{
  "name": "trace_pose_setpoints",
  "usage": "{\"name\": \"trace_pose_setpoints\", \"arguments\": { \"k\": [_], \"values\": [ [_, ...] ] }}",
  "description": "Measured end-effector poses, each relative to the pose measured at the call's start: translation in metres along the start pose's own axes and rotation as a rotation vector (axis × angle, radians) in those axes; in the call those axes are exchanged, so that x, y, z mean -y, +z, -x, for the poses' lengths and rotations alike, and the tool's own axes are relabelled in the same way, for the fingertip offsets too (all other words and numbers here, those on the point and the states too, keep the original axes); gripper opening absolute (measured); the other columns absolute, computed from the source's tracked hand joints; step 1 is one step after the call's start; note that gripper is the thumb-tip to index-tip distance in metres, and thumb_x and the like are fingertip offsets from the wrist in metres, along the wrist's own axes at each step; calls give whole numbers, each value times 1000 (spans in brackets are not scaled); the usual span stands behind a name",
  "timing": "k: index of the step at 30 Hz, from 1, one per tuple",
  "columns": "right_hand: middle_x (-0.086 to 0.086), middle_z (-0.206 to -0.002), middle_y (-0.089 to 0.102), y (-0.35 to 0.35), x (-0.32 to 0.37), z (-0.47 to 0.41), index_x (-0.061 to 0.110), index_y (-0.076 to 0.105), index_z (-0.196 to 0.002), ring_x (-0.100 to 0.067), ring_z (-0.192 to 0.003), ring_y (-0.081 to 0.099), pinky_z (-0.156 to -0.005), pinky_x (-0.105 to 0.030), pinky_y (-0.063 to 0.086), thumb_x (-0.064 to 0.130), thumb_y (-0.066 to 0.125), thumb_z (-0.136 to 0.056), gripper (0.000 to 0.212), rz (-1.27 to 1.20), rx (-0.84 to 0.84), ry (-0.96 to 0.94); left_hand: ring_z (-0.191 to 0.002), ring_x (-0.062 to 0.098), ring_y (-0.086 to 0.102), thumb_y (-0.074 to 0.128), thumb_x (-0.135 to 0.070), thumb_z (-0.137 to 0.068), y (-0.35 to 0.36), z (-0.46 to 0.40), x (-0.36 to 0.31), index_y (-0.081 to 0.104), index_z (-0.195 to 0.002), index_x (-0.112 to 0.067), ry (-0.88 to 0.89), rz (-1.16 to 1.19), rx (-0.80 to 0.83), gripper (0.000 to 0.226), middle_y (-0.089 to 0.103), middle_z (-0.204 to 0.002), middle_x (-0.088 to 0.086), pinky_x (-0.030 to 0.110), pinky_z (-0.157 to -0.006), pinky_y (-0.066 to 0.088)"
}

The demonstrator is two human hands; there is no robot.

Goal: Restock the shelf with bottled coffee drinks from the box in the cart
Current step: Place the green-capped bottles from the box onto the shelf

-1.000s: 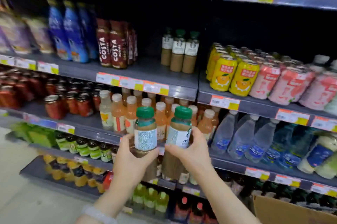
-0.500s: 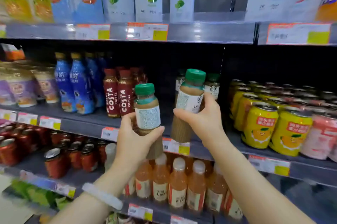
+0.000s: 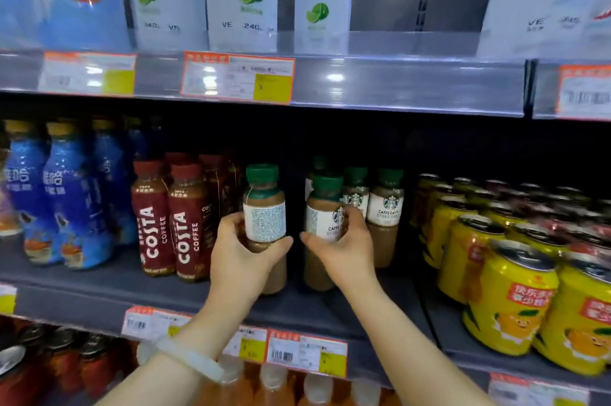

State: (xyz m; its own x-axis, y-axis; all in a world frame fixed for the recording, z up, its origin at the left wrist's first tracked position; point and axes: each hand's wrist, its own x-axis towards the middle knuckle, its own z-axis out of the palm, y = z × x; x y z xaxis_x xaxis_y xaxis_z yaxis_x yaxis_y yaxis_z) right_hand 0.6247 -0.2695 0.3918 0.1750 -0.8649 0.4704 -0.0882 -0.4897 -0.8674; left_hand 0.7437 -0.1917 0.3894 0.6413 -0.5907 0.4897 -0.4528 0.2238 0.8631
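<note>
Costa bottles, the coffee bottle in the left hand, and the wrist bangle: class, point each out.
Costa bottles [image 3: 188, 233]: head view, front bottle's red label.
Left-hand coffee bottle [image 3: 264, 220]: head view, white back label.
Bangle [image 3: 185, 359]: head view, pale band on left wrist.

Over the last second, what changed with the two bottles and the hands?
Both hands carried their green-capped coffee bottles up from in front of the lower shelves onto the coffee shelf. The left hand grips one beside the Costa bottles; the right hand grips the other before the Starbucks row. Neither grip has let go.
</note>
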Motion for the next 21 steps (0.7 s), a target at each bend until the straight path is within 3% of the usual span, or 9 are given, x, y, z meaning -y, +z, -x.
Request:
{"name": "trace_pose_setpoints", "arguments": {
  "k": [3,8,12,17,21],
  "values": [
    [5,-109,61,4,-7,4,31,46,-110,-3,-97,60,-82,-12,48,16,84,-64,61,13,-26,-1,-90,16,54,85,-16,-64,8,-10,8,48,-116,-8,-28,-18,17,64,56,-98,0,27,-76,40],
    [20,-101,56,-2,-15,14,35,44,-100,19,-89,56,-74,2,41,-1,79,-63,63,51,12,18,-86,21,57,84,-14,-64,17,-25,18,48,-115,-7,-52,-15,57,64,58,-94,2,29,-77,44],
    [17,-106,60,4,-19,15,29,44,-119,15,-95,56,-75,3,40,0,74,-65,67,107,21,16,-86,17,54,83,-17,-66,19,-35,21,43,-118,-10,-58,-26,112,65,56,-97,0,25,-76,40],
    [10,-120,57,12,-16,14,35,39,-117,-3,-114,53,-94,-13,39,16,80,-68,67,206,28,15,-95,13,51,80,-14,-69,15,-37,27,38,-127,-11,-58,-16,204,72,53,-107,0,23,-81,37],
    [13,-123,52,10,-15,17,38,34,-121,0,-117,49,-94,-8,36,17,77,-69,70,302,57,2,-94,12,49,66,2,-75,9,-35,30,32,-136,-10,-122,33,292,71,52,-109,0,19,-78,35]
  ]
}}
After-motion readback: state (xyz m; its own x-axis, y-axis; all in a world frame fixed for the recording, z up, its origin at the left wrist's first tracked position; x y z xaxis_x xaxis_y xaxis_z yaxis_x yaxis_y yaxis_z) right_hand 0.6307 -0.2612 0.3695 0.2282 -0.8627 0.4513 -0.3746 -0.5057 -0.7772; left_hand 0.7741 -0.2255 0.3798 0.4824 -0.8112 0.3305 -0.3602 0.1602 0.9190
